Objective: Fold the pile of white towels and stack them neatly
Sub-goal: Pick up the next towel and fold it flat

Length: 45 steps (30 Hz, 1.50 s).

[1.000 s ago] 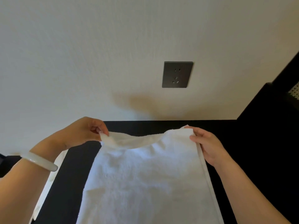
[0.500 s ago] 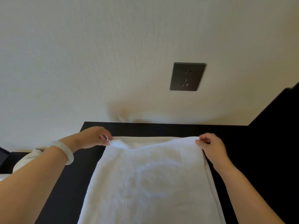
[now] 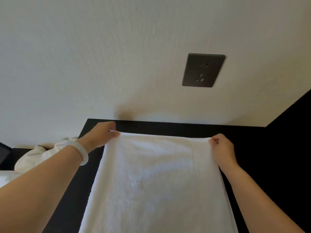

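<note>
A white towel [image 3: 156, 179] lies spread lengthwise on a black table [image 3: 249, 148], its far edge straight and close to the wall. My left hand [image 3: 102, 134] pinches the towel's far left corner. My right hand [image 3: 222, 148] grips the far right corner with curled fingers. The near end of the towel runs out of the bottom of the view. A pale bangle sits on my left wrist.
A crumpled white cloth heap [image 3: 33, 157] lies at the left, beyond the table's left edge. A dark wall socket [image 3: 202, 70] is set in the cream wall just behind the table. A black surface [image 3: 292, 118] rises at the right.
Both hands carried the towel's far corners away from me and down toward the table's back edge. The sagging, wavy far edge is now pulled straight and flat.
</note>
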Each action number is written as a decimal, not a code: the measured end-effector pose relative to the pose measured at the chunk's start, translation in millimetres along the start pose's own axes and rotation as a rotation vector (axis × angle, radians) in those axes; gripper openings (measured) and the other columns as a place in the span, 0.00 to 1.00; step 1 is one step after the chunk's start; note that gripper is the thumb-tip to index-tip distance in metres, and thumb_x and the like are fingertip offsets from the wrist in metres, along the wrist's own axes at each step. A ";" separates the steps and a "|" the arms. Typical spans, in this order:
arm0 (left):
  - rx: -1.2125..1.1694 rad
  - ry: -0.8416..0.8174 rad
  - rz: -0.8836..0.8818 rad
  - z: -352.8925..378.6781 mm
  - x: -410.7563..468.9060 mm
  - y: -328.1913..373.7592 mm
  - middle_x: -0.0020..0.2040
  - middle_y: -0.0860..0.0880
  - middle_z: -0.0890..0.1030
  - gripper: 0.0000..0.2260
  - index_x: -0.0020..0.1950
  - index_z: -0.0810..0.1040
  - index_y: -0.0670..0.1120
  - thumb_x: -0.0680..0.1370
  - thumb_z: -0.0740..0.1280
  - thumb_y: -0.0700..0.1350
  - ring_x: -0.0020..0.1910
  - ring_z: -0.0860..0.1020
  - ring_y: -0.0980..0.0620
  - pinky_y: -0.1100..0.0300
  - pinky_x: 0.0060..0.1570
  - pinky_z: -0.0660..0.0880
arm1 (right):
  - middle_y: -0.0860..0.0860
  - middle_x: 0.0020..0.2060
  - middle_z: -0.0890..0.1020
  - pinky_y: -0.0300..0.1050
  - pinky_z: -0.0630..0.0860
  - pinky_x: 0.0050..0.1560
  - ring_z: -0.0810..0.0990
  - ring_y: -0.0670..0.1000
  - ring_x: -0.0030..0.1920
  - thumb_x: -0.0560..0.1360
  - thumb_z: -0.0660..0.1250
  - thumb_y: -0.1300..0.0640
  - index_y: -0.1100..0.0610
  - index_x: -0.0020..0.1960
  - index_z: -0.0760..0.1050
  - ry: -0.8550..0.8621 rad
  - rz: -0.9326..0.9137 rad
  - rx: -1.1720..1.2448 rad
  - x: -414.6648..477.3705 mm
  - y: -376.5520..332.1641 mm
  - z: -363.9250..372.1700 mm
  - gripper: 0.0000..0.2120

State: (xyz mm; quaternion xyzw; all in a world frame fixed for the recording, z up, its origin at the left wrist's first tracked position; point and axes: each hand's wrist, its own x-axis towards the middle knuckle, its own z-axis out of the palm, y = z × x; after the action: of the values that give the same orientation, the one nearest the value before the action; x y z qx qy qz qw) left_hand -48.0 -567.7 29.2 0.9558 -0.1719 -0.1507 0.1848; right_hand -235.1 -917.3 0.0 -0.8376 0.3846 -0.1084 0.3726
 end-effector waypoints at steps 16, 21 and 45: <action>0.294 0.149 0.140 91.1 -75.0 -1.3 0.80 0.54 0.40 0.32 0.80 0.40 0.55 0.77 0.31 0.66 0.79 0.38 0.52 0.51 0.77 0.37 | 0.50 0.50 0.76 0.47 0.74 0.47 0.76 0.52 0.51 0.79 0.68 0.61 0.58 0.71 0.65 -0.031 0.124 0.074 -51.2 2.2 -18.3 0.23; 0.337 0.143 0.050 93.8 -87.9 13.1 0.81 0.49 0.43 0.35 0.80 0.40 0.53 0.76 0.27 0.65 0.79 0.40 0.47 0.45 0.76 0.36 | 0.50 0.47 0.78 0.45 0.76 0.42 0.78 0.49 0.45 0.78 0.69 0.57 0.55 0.63 0.70 -0.117 0.207 -0.028 -85.8 10.6 -29.5 0.16; -0.041 0.286 -0.224 88.5 -200.5 9.9 0.74 0.40 0.67 0.25 0.78 0.61 0.44 0.83 0.56 0.52 0.71 0.67 0.39 0.43 0.70 0.64 | 0.50 0.41 0.77 0.38 0.67 0.33 0.75 0.46 0.39 0.81 0.65 0.52 0.54 0.46 0.70 -0.215 0.177 -0.233 -145.0 39.6 -58.0 0.07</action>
State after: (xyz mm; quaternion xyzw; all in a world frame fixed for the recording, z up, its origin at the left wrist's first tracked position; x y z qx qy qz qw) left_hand -261.3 -526.0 -0.2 0.9766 -0.0333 -0.0361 0.2092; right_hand -383.3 -860.4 27.8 -0.8448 0.4247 0.0604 0.3199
